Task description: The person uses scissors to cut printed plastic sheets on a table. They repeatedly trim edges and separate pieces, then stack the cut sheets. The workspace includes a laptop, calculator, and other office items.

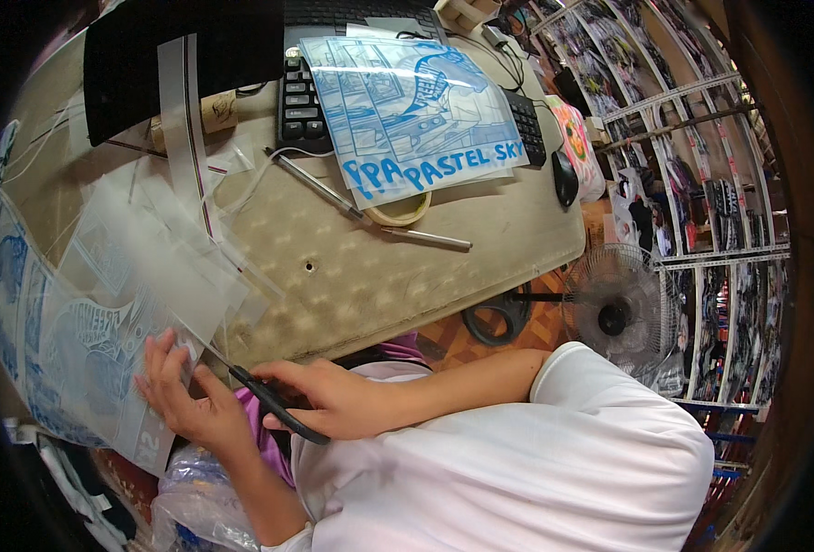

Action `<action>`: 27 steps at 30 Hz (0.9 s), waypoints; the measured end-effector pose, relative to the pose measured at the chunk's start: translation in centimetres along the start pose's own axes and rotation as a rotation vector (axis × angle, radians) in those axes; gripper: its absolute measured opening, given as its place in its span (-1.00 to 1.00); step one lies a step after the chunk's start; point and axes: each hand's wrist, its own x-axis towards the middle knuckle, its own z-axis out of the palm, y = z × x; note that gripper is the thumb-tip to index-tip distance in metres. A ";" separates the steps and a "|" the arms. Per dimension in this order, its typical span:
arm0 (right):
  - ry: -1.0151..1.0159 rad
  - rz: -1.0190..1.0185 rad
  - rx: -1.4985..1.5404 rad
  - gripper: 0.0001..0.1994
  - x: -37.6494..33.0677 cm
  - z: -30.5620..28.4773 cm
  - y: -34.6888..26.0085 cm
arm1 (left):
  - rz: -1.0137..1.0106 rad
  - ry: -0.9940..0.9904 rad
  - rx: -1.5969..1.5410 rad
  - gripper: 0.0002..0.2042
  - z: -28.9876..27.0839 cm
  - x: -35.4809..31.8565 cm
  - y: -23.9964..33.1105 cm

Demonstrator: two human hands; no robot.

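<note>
White sleeve lowest in view. Right hand (333,400) has its fingers closed around black scissors (269,397); left hand (182,391) lies flat with fingers spread, pinning a thin translucent printed sheet (103,345) at the desk (379,276) edge. Sheet looks light, floppy, slick; best held flat near the cut.

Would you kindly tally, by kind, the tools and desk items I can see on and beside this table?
Scissors, in the right hand: 1
Keyboard: 1
Computer mouse: 1
Tape roll: 1
Long metal rod: 1
Floor fan: 1
Total: 6
The left hand presses a blue-printed sheet; the overlapping sheets are too many to count surely.
</note>
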 end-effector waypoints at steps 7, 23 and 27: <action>-0.006 0.107 0.072 -0.48 0.0 -0.3 0.3 | 0.063 -0.017 0.003 -0.80 0.7 -0.2 -0.5; -0.011 0.439 0.260 -0.47 0.4 0.0 -0.9 | 0.013 -0.026 -0.065 -0.84 0.1 -0.3 -1.2; -0.002 0.454 0.278 -0.48 0.5 0.0 -1.2 | 0.008 -0.026 -0.072 -0.86 0.2 -0.1 -1.1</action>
